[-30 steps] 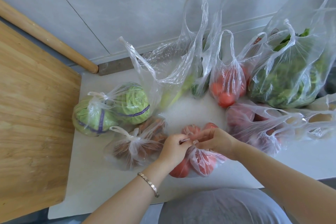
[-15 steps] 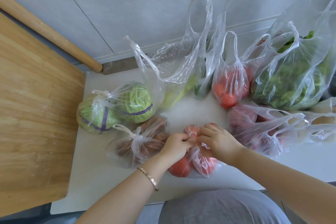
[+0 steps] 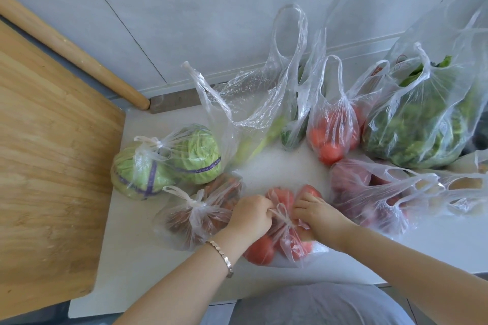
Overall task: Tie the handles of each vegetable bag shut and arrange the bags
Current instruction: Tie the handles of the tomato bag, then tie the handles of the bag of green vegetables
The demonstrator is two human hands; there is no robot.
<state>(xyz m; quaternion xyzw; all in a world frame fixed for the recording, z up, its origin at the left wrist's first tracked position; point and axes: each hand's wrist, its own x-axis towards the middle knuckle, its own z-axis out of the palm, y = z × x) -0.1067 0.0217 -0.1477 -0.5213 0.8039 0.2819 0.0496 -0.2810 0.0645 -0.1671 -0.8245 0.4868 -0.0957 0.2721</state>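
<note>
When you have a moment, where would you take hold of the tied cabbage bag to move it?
Probably pinch the knot atop the cabbage bag from above: the handles gather there into one firm bunch, while the film below is stretched smooth over the round heads.

A single head-worn wide-angle view looks steeply down and forward over the counter (image 3: 137, 258), close above it. The counter's near edge runs along the bottom, the wall (image 3: 211, 8) fills the top, straight lines bow toward the corners. Both forearms enter from the bottom; the board (image 3: 47, 153) covers the left edge.
</note>
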